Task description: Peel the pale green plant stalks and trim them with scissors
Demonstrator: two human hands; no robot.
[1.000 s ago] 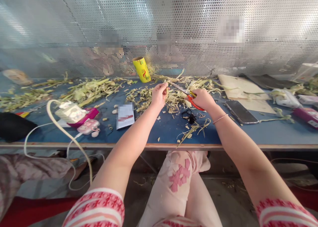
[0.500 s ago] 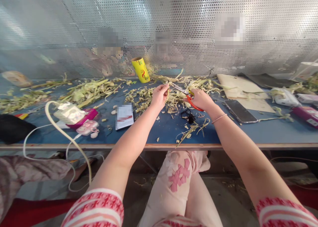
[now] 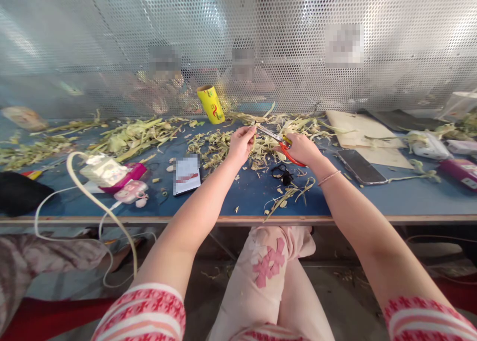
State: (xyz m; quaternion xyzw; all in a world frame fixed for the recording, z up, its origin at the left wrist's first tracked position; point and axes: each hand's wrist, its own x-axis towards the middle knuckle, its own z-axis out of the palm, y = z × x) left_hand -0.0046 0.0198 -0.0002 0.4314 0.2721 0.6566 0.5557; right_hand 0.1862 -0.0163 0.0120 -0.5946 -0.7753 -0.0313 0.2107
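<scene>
My left hand (image 3: pixel 240 144) is closed in a pinch on a small pale strip of plant husk held over the blue table (image 3: pixel 372 199). My right hand (image 3: pixel 302 149) grips red-handled scissors (image 3: pixel 278 142), with the blades pointing left toward the pinched strip. Beneath both hands lies a heap of pale green and yellow husk trimmings (image 3: pixel 238 142). A black hair tie or small dark object (image 3: pixel 282 172) rests on the table just below my right hand.
A yellow roll (image 3: pixel 211 104) leans at the back by the perforated metal screen (image 3: pixel 238 38). A phone (image 3: pixel 359 166) and cardboard sheet (image 3: pixel 357 130) lie to the right. A card (image 3: pixel 187 173), pink items (image 3: pixel 128 179), white charger and cable (image 3: pixel 93 192) sit left. More husks (image 3: pixel 122 137) spread far left.
My hands shifted slightly up and away over the trimmings. The scissor blades stay aimed at the strip in my left hand. Nothing else on the table moved.
</scene>
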